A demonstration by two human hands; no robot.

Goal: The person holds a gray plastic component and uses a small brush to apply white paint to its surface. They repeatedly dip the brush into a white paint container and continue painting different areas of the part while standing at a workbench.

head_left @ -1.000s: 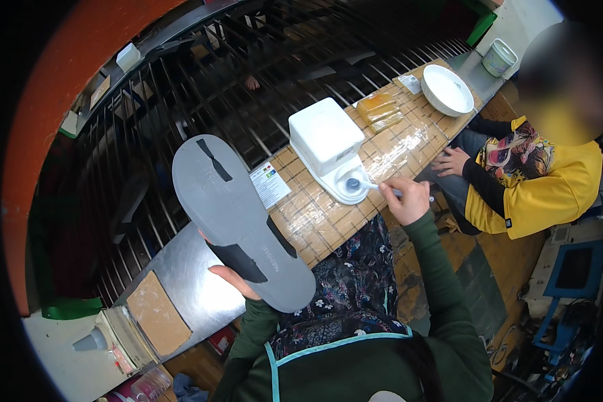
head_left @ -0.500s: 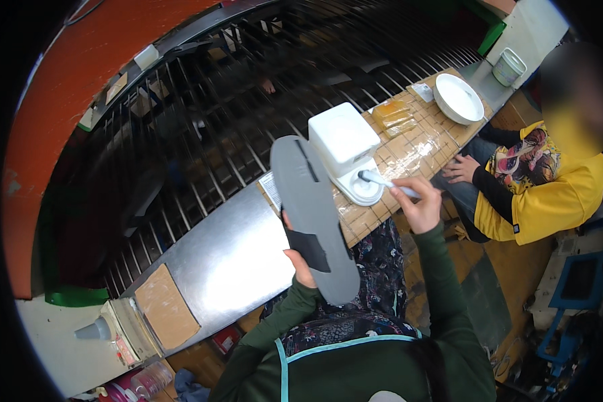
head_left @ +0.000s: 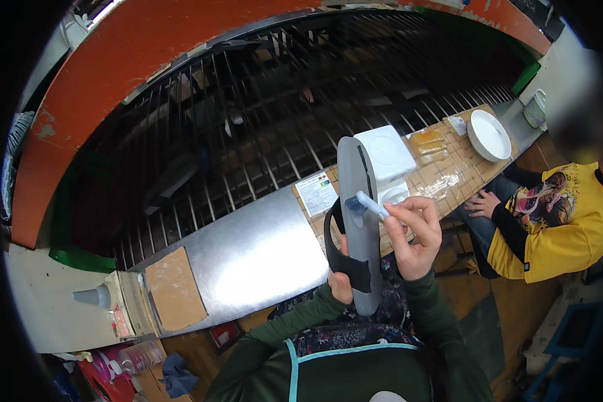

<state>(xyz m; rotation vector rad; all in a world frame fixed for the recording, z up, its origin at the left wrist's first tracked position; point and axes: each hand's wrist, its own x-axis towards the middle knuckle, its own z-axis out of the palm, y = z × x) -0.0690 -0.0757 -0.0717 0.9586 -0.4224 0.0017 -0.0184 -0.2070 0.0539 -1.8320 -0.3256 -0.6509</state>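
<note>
My left hand [head_left: 341,285] grips a grey shoe sole [head_left: 367,231] near its lower end and holds it upright, turned partly edge-on. A black strap [head_left: 350,271] is attached across the sole, and a dark slit runs near its top. In my right hand [head_left: 415,238], pinched between thumb and fingers, is a small brush [head_left: 372,205] with a pale handle. Its tip meets the upper middle of the sole, where a dark bluish wet patch shows. Behind the sole stands a white box-shaped container [head_left: 386,154] with a round dish at its base, partly hidden.
Beyond the bench runs a conveyor of metal rods [head_left: 268,134] under an orange hood. A white bowl [head_left: 489,136] and amber blocks [head_left: 429,144] rest on brown matting at right. A person in yellow [head_left: 556,221] sits there. Brown board [head_left: 176,289] lies on the metal bench.
My right hand has brought the brush from the container's dish to the sole. My left hand has turned the sole more edge-on. The view has shifted, so the bench appears lower.
</note>
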